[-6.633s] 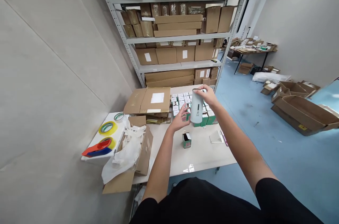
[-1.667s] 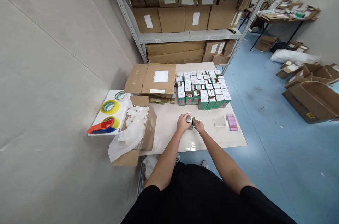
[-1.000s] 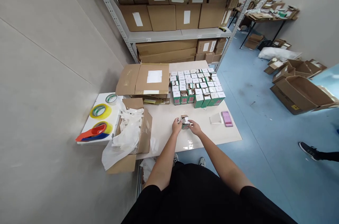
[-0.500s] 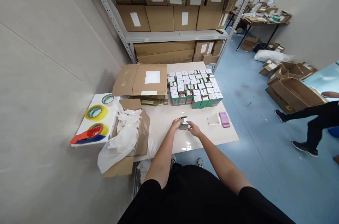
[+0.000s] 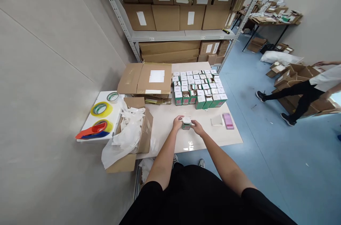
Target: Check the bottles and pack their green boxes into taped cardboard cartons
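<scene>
A small green carton with a white top stands on the table in front of me. My left hand grips its left side, fingers at the upper edge. On the opposite side, the fingers of my right hand press against the carton's right edge. Beyond it, several similar green-and-white cartons stand in tight rows, some with open tops. Right of my hands lie a flat white item and a blurred purple pack.
A cardboard box with white paper stands left, beside tape rolls and a red tape dispenser. Flattened cardboard lies at the back left. Behind is a shelf rack. Another person is at the right among boxes.
The carton's top, open with its inside showing before, now shows a flat white surface. My hands have shifted slightly around it. The other person has moved left, further into view.
</scene>
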Demonstrator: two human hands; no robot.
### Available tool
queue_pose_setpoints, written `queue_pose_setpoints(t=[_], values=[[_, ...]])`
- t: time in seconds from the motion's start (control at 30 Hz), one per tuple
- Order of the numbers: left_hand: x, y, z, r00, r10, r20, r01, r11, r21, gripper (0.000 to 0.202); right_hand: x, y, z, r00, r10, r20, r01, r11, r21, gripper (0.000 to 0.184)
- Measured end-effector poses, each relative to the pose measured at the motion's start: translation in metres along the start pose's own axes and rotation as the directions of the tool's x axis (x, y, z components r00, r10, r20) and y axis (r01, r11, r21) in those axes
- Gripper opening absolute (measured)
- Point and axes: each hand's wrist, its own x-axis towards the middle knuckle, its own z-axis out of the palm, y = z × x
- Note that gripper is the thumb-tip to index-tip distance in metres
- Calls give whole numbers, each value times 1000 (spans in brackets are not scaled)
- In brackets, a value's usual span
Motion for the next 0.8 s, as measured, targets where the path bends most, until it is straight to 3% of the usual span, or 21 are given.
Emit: queue_pose_setpoints(t=[0.13, 0.33, 0.5, 0.7, 0.8], values=[[-11, -3, -6, 998, 46, 30, -47, 998, 31, 45, -3, -1, -3, 989, -71, -126, 59, 994, -96, 42], [-22, -5, -6, 989, 136, 63, -145, 977, 156, 39, -8, -7, -1, 976, -181, -121, 143, 952, -270, 37], [-28, -4, 2, 980, 194, 46, -200, 945, 259, 30, -10, -8, 5, 965, -225, -132, 174, 933, -316, 27], [-41, -2, 7, 983, 167, 81, -186, 890, 416, 33, -13, -1, 7, 981, -158, -111, 121, 951, -284, 24], [-47, -4, 7, 981, 162, 110, -193, 889, 416, 39, -17, 4, 11, 992, -91, -90, 69, 974, -218, 31]])
